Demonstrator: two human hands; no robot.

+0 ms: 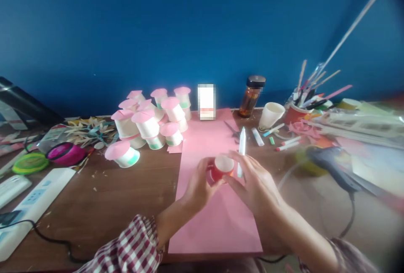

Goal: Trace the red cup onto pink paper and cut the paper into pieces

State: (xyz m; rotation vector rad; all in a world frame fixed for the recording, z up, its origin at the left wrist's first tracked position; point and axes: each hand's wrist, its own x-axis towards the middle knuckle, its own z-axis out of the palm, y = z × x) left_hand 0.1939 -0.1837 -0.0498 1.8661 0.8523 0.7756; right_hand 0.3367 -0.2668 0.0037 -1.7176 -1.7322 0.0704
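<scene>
A small red paper cup (pixel 220 173) with a white inside is held over a sheet of pink paper (pixel 208 226). The fingers of my left hand (pixel 199 184) wrap round its left side, with the thumb at its front. On the other side, the thumb of my right hand (pixel 252 180) reaches the cup. A white marker (pixel 242 140) with a green tip stands nearly upright among the right fingers. To the left, several white paper cups (pixel 145 129) with pink paper tops are stacked, and another pink-topped cup (pixel 126 156) lies tilted in front.
Scissors (pixel 231 128), loose markers (pixel 287 142), a white cup (pixel 271 115) and an amber bottle (pixel 250 98) sit behind and right. A glue gun (pixel 334 165) lies at right, near a red tool cup (pixel 296 113). At left are a power strip (pixel 38 201) and tape rolls (pixel 30 162).
</scene>
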